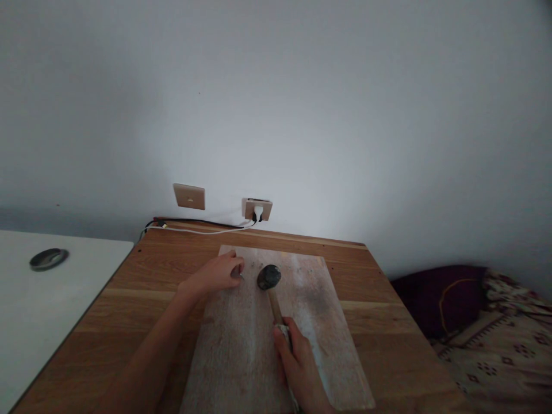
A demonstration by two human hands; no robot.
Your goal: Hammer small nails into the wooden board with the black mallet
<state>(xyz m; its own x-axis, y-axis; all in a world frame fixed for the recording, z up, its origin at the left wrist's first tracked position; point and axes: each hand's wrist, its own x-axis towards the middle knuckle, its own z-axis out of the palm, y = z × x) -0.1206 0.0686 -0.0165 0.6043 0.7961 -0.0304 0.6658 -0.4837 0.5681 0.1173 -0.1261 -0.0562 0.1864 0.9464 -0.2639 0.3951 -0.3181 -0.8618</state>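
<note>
One dish (49, 259) sits well left of the board (254, 345), which lies on the counter (379, 322). The left hand (222, 269) is at the board's far left corner, its grip curled; I cannot tell whether it pinches something small. A socket (266, 211) is beyond the board. The hammer (269, 277) has its head over the board's far half, its handle clamped in the grip of the right hand (299, 362). Right of the board lies purple cloth (422, 296).

Right hand (299, 359) grips dark-headed mallet (269, 277) over worn board (241, 345); left hand (219, 271) near board's far left corner.
</note>
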